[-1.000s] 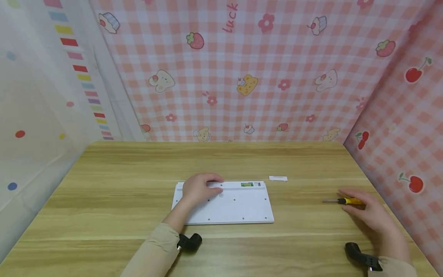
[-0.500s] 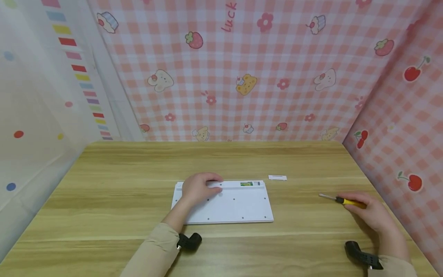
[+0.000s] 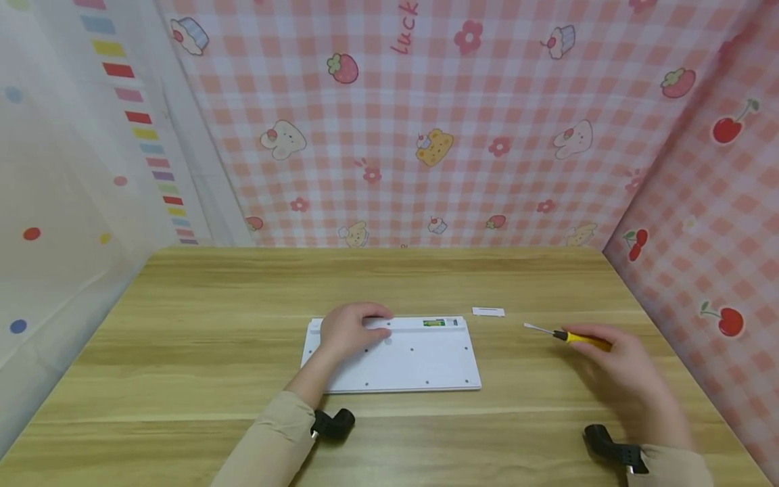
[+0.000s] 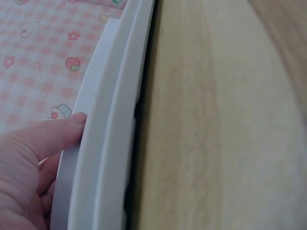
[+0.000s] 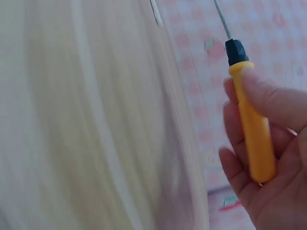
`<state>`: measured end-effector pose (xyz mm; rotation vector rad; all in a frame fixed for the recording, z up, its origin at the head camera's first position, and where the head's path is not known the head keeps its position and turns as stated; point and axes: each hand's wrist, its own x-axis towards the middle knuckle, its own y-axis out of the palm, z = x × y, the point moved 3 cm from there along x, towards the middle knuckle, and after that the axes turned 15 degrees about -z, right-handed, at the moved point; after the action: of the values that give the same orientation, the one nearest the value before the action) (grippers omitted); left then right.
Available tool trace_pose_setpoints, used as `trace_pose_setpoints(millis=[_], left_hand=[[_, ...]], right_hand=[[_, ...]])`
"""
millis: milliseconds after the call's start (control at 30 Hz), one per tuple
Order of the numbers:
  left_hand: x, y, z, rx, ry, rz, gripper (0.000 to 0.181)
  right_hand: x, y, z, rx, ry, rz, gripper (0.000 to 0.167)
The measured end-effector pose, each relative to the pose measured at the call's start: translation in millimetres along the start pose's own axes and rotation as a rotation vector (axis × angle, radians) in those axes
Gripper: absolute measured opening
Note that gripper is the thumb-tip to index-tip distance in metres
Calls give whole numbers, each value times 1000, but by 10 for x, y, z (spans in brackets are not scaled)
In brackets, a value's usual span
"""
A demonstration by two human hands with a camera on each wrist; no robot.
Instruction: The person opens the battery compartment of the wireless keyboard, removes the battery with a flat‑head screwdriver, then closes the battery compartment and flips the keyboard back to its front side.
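A white keyboard (image 3: 414,365) lies face down on the table, small screws dotting its back. My left hand (image 3: 351,333) grips the raised ridge along its far edge; in the left wrist view the thumb (image 4: 57,136) presses the ridge, with fingers curled behind it. At the ridge's right end a green battery (image 3: 434,323) shows in an uncovered compartment. Right of the keyboard, my right hand (image 3: 627,355) holds a screwdriver (image 5: 256,139) by its yellow handle, the metal tip pointing left above the table.
A small white battery cover (image 3: 488,312) lies on the wooden table (image 3: 213,291) just beyond the keyboard's far right corner. Patterned cloth (image 3: 389,135) hangs along the table's back, and more cloth lines both sides.
My right hand has gripped the screwdriver, lifted it from the table and carried it left towards the keyboard. The left hand and keyboard stay where they were.
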<state>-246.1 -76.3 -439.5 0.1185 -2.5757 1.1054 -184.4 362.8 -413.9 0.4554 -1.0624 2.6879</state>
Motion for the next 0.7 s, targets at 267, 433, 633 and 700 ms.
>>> trace_pose_setpoints(millis=[267,433,633,700], left_hand=[[1,7,4,6,-1,2,24],[1,4,-3,8,-8,1,24],[0,-5,-16,9,-3,3,24],[-1,-8,-19,7,-1,3,24]], right_hand=[[67,241,268,53,11,3,27],[112,317,383,114,-116,3,23],[125,377,488,127,-132,23,25],[128,398,506,118,-106,22,23]])
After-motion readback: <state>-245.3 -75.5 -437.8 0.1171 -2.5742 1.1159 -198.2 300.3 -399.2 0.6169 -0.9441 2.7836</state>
